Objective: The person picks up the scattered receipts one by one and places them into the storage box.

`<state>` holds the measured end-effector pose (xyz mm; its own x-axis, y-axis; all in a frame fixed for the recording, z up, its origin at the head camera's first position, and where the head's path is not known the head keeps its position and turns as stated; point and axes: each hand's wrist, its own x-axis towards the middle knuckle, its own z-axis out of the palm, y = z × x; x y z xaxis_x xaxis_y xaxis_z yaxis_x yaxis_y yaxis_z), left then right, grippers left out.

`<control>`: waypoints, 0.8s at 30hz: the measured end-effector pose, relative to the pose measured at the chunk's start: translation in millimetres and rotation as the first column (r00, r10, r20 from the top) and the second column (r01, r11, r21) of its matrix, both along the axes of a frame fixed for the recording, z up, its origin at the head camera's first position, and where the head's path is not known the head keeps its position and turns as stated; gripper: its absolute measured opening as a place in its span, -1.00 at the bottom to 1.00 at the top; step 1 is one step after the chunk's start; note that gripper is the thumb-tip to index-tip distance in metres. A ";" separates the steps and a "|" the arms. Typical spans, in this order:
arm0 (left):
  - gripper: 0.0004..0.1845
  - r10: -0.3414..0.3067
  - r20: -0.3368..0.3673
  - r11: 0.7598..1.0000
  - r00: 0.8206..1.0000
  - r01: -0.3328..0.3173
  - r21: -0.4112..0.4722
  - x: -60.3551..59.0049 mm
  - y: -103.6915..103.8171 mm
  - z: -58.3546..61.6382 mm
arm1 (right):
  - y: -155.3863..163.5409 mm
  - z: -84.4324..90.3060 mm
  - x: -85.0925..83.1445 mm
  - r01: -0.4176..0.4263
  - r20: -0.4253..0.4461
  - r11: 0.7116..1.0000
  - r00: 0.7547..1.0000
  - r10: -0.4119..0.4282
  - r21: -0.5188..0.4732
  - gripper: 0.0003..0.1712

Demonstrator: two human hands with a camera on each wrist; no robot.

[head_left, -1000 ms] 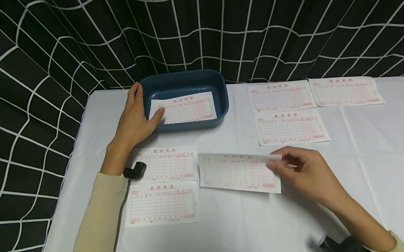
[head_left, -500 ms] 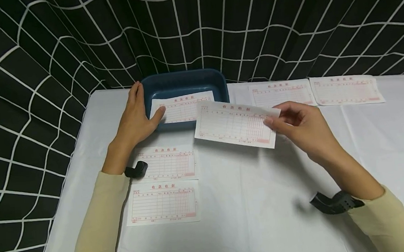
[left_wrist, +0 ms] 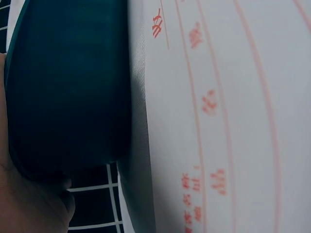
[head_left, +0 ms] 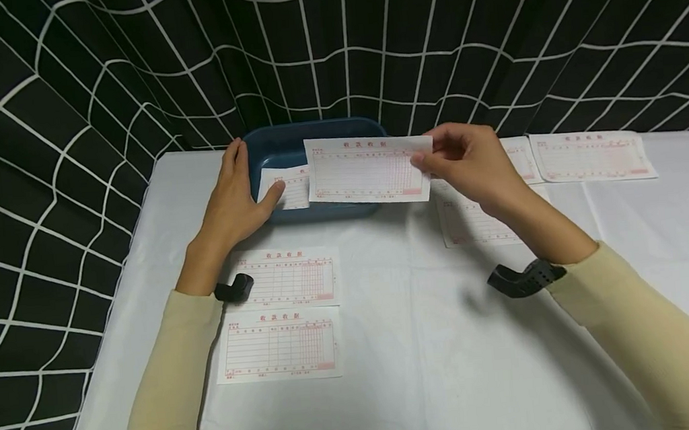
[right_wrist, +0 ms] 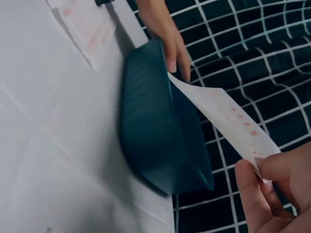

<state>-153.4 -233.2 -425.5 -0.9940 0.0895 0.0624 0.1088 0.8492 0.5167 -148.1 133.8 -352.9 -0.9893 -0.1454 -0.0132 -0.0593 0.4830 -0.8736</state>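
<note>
My left hand holds the near left corner of a dark blue plastic basin, fingers along its outer side and thumb over the rim. Between thumb and fingers, my right hand pinches the right end of a white receipt slip with red print. This slip is held over the right part of the basin and tilts in the right wrist view. Inside the basin lies another receipt slip, partly covered by the held one and by my left thumb.
Two receipt slips lie one below the other, left on the white cloth. Several more lie at the back right, partly behind my right arm. A black curtain with white grid lines borders the table's back and left.
My right hand has lifted the slip off the table and carried it up and left over the basin. My left hand has stayed at the basin's left side.
</note>
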 end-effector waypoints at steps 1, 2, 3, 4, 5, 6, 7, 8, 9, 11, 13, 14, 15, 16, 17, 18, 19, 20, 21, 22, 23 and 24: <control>0.08 0.000 -0.002 1.000 1.000 0.000 0.000 -0.1 0.0 0.0 | -3.1 0.4 -4.1 -0.007 0.004 1.000 1.000 0.007 -0.003 -0.74; 0.08 0.000 -0.002 1.000 1.000 0.000 0.001 -0.2 0.1 0.0 | -6.2 0.7 -7.8 -0.012 0.007 1.000 1.000 0.012 -0.006 -0.73; 0.08 -0.002 -0.002 1.000 1.000 0.002 0.002 -0.3 0.1 0.0 | -9.2 0.7 -11.3 -0.017 0.010 1.000 1.000 0.018 -0.010 -0.73; 0.08 -0.003 -0.002 1.000 1.000 0.003 0.002 -0.4 0.2 0.1 | -12.1 0.8 -14.1 -0.022 0.013 1.000 1.000 0.022 -0.012 -0.73; 0.08 -0.005 -0.002 1.000 1.000 0.005 0.002 -0.5 0.1 0.2 | -15.0 0.6 -16.8 -0.026 0.018 0.999 0.999 0.027 -0.018 -0.73; 0.08 -0.006 -0.002 1.000 1.000 0.006 0.002 -0.4 -0.1 0.0 | -18.1 0.2 -19.2 -0.032 0.020 0.999 0.999 0.033 -0.024 -0.73; 0.08 -0.006 -0.002 1.000 1.000 0.006 0.001 -0.4 -0.3 -0.1 | -21.2 -0.5 -21.7 -0.039 0.021 0.999 0.999 0.040 -0.031 -0.72; 0.08 -0.007 -0.002 1.000 1.000 0.007 0.000 -0.4 -0.5 -0.2 | -24.0 -1.1 -23.5 -0.044 0.021 0.999 0.999 0.045 -0.031 -0.73; 0.08 -0.006 -0.003 1.000 1.000 0.006 -0.001 -0.3 -0.8 -0.4 | -26.7 -1.6 -25.1 -0.050 0.019 0.998 0.999 0.051 -0.028 -0.74; 0.08 -0.006 -0.005 1.000 1.000 0.006 0.000 -0.6 -0.9 -0.4 | -31.5 -2.6 -28.4 -0.062 0.015 0.998 0.998 0.063 -0.028 -0.75; 0.07 -0.006 -0.007 1.000 1.000 0.006 0.002 -0.8 -0.7 -0.4 | -36.0 -3.3 -30.7 -0.073 0.012 0.997 0.997 0.073 -0.020 -0.76; 0.07 -0.006 -0.009 1.000 1.000 0.006 0.002 -0.9 -0.7 -0.3 | -38.1 -3.8 -31.5 -0.077 0.010 0.997 0.997 0.077 -0.012 -0.77; 0.07 -0.007 -0.011 1.000 1.000 0.007 0.004 -1.0 -0.6 -0.3 | -40.1 -4.4 -32.6 -0.081 0.007 0.997 0.997 0.081 -0.007 -0.77; 0.07 -0.008 -0.013 1.000 1.000 0.008 0.006 -1.0 -0.5 -0.5 | -42.1 -5.3 -33.5 -0.084 0.002 0.996 0.996 0.084 -0.002 -0.77; 0.07 -0.008 -0.014 1.000 1.000 0.009 0.008 -1.0 -0.4 -0.5 | -43.9 -6.2 -34.3 -0.086 -0.003 0.996 0.996 0.086 0.006 -0.77; 0.07 -0.009 -0.016 1.000 1.000 0.009 0.009 -1.0 -0.3 -0.6 | -45.8 -7.1 -34.9 -0.089 -0.011 0.996 0.996 0.089 0.014 -0.77; 0.07 -0.009 -0.018 1.000 1.000 0.010 0.012 -1.1 -0.4 -0.7 | -47.5 -8.1 -35.5 -0.092 -0.020 0.996 0.996 0.092 0.024 -0.77; 0.07 -0.010 -0.019 1.000 1.000 0.010 0.013 -1.0 -0.4 -0.7 | -49.0 -9.4 -36.4 -0.093 -0.033 0.995 0.995 0.094 0.035 -0.77; 0.07 -0.010 -0.017 1.000 1.000 0.010 0.015 -0.9 -0.5 -0.7 | -50.5 -10.8 -36.9 -0.094 -0.047 0.995 0.994 0.096 0.045 -0.77; 0.07 -0.010 -0.016 1.000 1.000 0.011 0.016 -0.8 -0.6 -0.7 | -51.9 -12.0 -37.2 -0.097 -0.059 0.994 0.993 0.100 0.055 -0.77; 0.07 -0.011 -0.014 1.000 1.000 0.011 0.016 -0.7 -0.7 -0.8 | -53.1 -13.2 -37.5 -0.100 -0.072 0.993 0.992 0.105 0.066 -0.77; 0.07 -0.011 -0.015 1.000 1.000 0.012 0.015 -0.7 -0.7 -0.8 | -54.2 -14.4 -37.7 -0.104 -0.086 0.992 0.990 0.110 0.073 -0.76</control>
<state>-154.0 -233.9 -426.4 -0.9919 0.0998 0.0783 0.1262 0.8401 0.5275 -185.9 79.5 -367.3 -0.9657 -0.2523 0.0610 -0.1902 0.5279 -0.8278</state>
